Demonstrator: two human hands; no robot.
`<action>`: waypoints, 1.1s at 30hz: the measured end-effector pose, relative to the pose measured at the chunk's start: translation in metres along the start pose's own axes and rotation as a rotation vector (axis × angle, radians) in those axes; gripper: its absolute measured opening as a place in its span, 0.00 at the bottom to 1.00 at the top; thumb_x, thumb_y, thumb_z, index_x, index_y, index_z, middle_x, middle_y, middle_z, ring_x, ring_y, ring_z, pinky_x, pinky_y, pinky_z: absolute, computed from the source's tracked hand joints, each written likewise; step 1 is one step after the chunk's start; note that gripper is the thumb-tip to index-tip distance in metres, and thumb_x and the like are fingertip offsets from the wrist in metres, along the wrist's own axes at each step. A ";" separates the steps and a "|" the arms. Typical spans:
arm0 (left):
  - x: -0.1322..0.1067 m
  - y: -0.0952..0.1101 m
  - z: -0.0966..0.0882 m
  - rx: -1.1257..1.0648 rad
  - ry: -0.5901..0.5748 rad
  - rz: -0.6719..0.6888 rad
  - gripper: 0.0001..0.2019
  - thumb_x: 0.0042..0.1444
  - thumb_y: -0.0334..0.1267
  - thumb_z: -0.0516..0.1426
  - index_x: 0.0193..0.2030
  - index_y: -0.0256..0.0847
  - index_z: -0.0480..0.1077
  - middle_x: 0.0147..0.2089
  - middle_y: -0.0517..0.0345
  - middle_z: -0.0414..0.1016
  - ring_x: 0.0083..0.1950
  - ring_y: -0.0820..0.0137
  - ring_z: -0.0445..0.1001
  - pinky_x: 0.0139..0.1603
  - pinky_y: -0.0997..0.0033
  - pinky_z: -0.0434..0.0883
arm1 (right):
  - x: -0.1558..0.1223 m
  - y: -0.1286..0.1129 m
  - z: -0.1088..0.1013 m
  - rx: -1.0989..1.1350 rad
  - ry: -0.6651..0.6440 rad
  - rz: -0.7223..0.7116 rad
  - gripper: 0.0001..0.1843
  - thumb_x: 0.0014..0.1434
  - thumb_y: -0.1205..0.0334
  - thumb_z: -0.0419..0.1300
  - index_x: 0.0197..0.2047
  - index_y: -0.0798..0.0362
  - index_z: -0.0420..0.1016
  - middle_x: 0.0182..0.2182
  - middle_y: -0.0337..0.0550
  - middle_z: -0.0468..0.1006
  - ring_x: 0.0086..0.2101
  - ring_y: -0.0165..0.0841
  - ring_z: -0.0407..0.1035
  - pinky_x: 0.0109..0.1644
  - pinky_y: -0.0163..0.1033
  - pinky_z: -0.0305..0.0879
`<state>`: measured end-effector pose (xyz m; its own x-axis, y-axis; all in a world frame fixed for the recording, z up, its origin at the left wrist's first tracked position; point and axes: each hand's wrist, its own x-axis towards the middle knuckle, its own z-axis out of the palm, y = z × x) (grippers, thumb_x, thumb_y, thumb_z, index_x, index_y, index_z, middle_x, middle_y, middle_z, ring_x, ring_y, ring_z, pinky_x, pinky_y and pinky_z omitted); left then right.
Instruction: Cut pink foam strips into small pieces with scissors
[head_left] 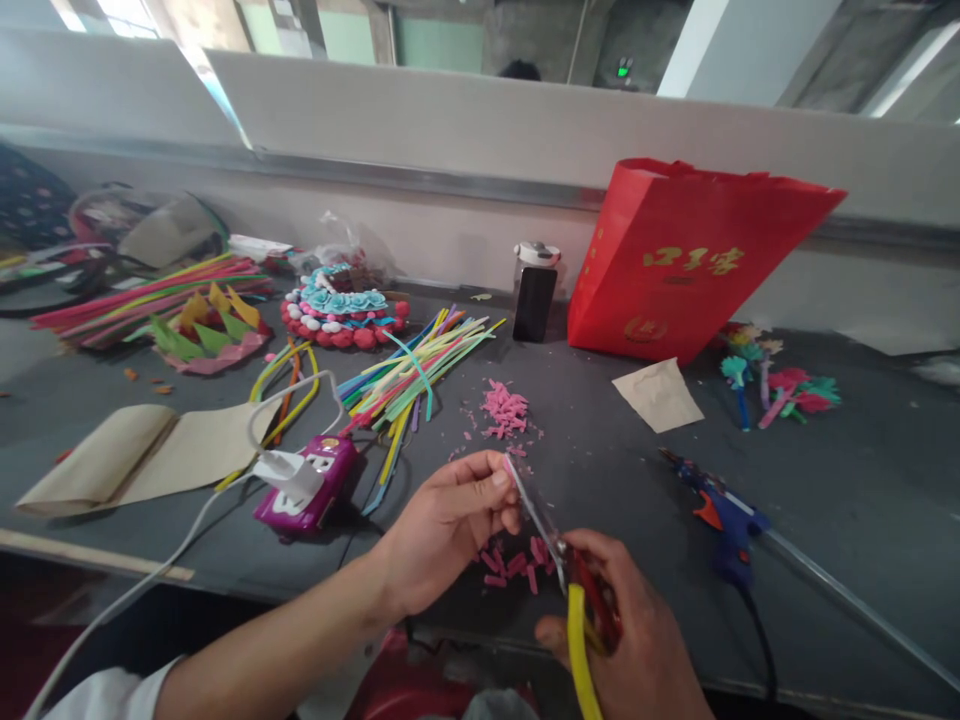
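My right hand [626,630] is closed round the red and yellow handles of a pair of scissors [559,560], whose blades point up and left. My left hand [454,520] is pinched shut at the blade tips on something too small to make out. Cut pink foam bits [517,567] lie on the dark table just below the blades. A bigger heap of pink pieces [504,410] sits farther back. A bundle of coloured foam strips [409,375] fans out beyond my left hand.
A blue glue gun [720,510] lies at the right with its cord. A purple power strip [307,485] with a white plug lies at the left beside brown paper [142,455]. A red bag [686,260], a bottle [535,290] and a foam cake [341,310] stand at the back.
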<state>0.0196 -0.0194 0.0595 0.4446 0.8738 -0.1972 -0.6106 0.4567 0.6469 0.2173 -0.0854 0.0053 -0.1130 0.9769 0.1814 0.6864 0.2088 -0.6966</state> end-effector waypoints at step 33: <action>-0.001 -0.002 0.001 0.228 0.062 0.090 0.03 0.57 0.34 0.60 0.34 0.36 0.71 0.31 0.59 0.68 0.31 0.74 0.69 0.36 0.73 0.65 | 0.006 -0.010 0.005 0.210 0.176 0.137 0.21 0.52 0.45 0.66 0.44 0.46 0.69 0.32 0.38 0.82 0.31 0.34 0.79 0.33 0.32 0.73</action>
<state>0.0212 -0.0219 0.0592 0.3501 0.9209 -0.1716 -0.4794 0.3335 0.8118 0.2063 -0.0810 0.0096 0.1090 0.9776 0.1800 0.5209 0.0980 -0.8480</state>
